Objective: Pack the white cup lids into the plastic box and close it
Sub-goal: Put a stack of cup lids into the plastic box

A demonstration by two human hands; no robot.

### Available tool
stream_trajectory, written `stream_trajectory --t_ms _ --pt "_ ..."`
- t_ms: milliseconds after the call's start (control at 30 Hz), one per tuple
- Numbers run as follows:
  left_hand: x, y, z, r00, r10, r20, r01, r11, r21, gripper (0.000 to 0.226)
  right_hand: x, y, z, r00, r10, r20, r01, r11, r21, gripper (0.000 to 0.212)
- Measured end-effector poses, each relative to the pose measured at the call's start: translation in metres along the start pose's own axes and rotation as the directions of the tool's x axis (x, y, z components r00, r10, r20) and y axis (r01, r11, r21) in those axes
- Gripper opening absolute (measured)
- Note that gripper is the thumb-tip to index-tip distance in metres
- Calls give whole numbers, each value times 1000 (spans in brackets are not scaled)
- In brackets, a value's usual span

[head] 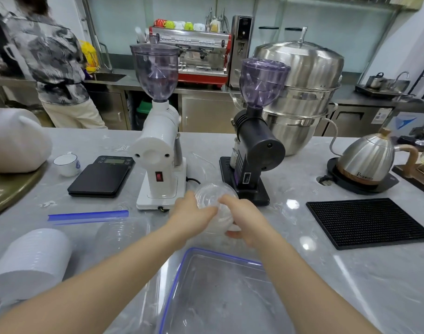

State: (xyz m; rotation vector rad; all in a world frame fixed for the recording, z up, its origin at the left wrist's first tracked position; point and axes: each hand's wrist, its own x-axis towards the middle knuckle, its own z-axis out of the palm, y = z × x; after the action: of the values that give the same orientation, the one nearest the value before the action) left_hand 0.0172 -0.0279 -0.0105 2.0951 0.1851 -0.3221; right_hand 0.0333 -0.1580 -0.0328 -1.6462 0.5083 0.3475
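Note:
Both my hands hold a stack of clear dome cup lids [212, 196] above the counter, just in front of the two grinders. My left hand [194, 213] grips its left side and my right hand [244, 220] wraps the lower right end. Below my arms stands the clear plastic box [182, 268] with a blue rim, open, nothing visible in it. A thick stack of white cup lids [30, 261] lies on its side at the lower left. A blue-edged clear box lid [88, 216] lies flat left of my hands, with more clear lids [120, 233] beside it.
A white grinder [160, 150] and a black grinder [252, 150] stand right behind my hands. A black scale [100, 177] and small cup [67, 165] sit left, a black rubber mat [367, 222] and kettle [367, 162] right. A person stands at the far left counter.

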Motion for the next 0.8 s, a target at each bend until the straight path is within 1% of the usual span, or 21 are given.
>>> stream_trajectory --t_ms 100,167,233,333,367,400,467,500,567,633,667,700,800 --pt "-10 -3 -17 997 67 -26 -69 994 -79 57 -15 -5 8 998 -56 35 56 998 0 75" --pt "-17 -5 -31 991 117 -60 -124 983 -132 53 -25 -7 15 994 -87 68 85 996 35 78" --pt "-23 -7 -45 986 150 -70 -160 971 -176 48 -35 -9 24 986 -131 99 125 990 62 64" --pt "-31 -14 -68 986 164 -25 -165 953 -255 62 -52 -15 39 972 -187 141 176 981 84 39" --pt "-34 -15 -74 987 158 -4 -152 945 -288 65 -57 -17 41 969 -194 152 182 979 86 37" --pt "-35 -18 -82 989 147 15 -134 933 -335 65 -61 -18 46 966 -200 166 189 979 80 39" --pt "-39 -26 -96 991 127 45 -96 901 -423 59 -69 -20 55 955 -217 203 209 976 61 42" --pt "-41 -30 -103 992 118 54 -81 889 -450 55 -74 -20 61 947 -229 225 223 973 55 39" --pt "-45 -40 -116 988 126 86 -71 878 -474 53 -82 -20 72 930 -260 260 258 965 42 35" --pt "-53 -50 -129 976 176 132 -100 890 -446 60 -89 -21 84 908 -292 301 302 953 13 44" --pt "-55 -56 -135 970 195 145 -121 905 -407 67 -89 -22 89 894 -300 332 318 948 0 50" --pt "-58 -63 -141 965 219 143 -148 909 -389 68 -92 -22 96 881 -300 365 328 944 -16 55" --pt "-70 -84 -152 964 265 27 -233 890 -392 49 -97 -19 112 819 -306 486 396 913 -93 61"
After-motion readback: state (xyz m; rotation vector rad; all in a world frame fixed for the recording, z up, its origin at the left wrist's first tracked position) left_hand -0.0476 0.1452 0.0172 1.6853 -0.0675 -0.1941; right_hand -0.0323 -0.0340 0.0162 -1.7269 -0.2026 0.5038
